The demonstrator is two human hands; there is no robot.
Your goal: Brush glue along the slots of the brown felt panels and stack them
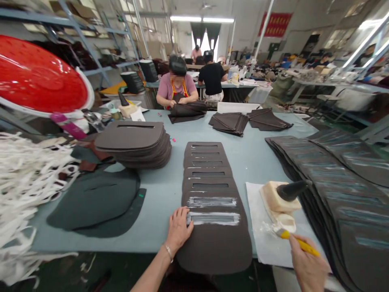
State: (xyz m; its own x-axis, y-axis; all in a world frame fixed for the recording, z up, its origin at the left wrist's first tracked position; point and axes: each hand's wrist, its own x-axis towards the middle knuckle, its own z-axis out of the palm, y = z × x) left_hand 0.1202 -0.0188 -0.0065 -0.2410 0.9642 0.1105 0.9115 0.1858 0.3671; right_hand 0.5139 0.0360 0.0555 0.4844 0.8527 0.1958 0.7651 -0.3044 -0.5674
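The left hand [178,231] lies palm down, fingers close together and thumb apart, on the left edge of the central row of dark panels [214,249]. The right hand [308,265], right of the row, pinches one brush [309,247] by its yellow handle.

Left of the row are at least two loose dark-green sheets [94,198] and, beyond them, one stack of slotted panels [130,138], its layers too tight to count. The row shows seven overlapping panels with seven slots, the nearest two thickly smeared white. They look light and bendy, probably slick where smeared; the bare outer edges seem the best hold. Right of the row, one white sheet [255,227] bears one beige block [269,192] with one black cone [291,190]; beyond that, at least two fanned piles [361,259].
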